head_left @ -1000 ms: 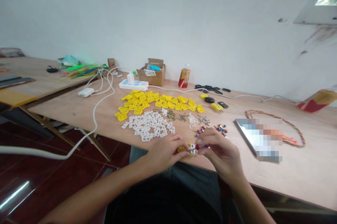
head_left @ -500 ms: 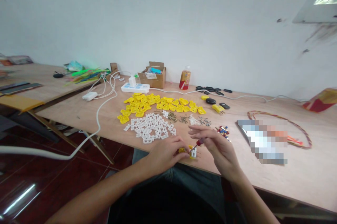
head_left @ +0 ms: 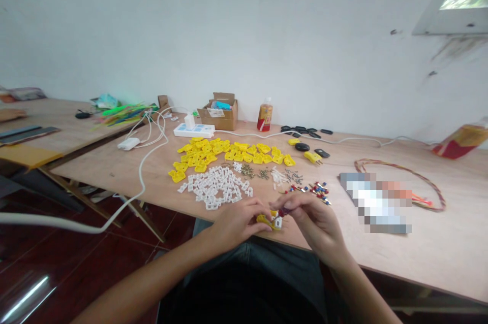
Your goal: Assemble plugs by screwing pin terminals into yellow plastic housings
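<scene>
A yellow plastic shell (head_left: 264, 220) is pinched in the fingertips of the left hand (head_left: 239, 220). Beside them, a red screwdriver (head_left: 284, 211) is gripped by the right hand (head_left: 319, 222); openwork white frames (head_left: 215, 187) are heaped beyond.

Black garment (head_left: 236, 301), bottom centre of the frame: plain dark cloth, cut and edges too deep in shadow to tell. Trousers (head_left: 280, 276), lower centre: faded blue-grey, denim-like, a seam line showing near the middle. Left forearm (head_left: 163, 265), lower left, and right forearm (head_left: 356, 281), lower right: both bare, slim; left hand (head_left: 237, 221) and right hand (head_left: 319, 225): ungloved, slender-fingered.
</scene>
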A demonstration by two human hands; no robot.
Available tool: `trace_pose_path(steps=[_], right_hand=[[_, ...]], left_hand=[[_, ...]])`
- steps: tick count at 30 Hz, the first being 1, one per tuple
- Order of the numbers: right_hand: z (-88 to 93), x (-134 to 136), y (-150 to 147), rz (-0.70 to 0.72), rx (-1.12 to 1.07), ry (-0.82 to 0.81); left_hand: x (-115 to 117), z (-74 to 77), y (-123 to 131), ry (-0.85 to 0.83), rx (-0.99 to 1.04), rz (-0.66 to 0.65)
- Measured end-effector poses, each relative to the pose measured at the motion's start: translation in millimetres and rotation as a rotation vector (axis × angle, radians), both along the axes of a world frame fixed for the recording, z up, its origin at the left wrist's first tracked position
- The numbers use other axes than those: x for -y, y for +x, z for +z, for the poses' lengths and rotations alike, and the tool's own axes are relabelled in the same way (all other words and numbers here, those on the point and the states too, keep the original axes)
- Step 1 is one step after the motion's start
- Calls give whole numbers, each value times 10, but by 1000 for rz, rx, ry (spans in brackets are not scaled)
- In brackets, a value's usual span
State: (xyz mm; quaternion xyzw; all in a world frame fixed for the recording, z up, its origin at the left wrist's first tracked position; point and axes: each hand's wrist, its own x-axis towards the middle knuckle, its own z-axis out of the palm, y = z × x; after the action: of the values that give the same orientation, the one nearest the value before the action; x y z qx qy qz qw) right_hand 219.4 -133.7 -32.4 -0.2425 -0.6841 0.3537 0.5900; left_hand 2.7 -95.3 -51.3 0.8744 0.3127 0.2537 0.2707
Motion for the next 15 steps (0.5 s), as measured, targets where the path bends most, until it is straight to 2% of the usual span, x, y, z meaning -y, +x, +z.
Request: trace_pose_path(steps=[6,11,15], right_hand=[[20,17,-57,-95,-30,62],[-69,-7,-40,-26,10,74],[-66,-9,-92,-83,-20,72]], left_hand=[[26,12,3,21,1,16],[32,14,0,27,4,9],[44,28,14,30,14,13]])
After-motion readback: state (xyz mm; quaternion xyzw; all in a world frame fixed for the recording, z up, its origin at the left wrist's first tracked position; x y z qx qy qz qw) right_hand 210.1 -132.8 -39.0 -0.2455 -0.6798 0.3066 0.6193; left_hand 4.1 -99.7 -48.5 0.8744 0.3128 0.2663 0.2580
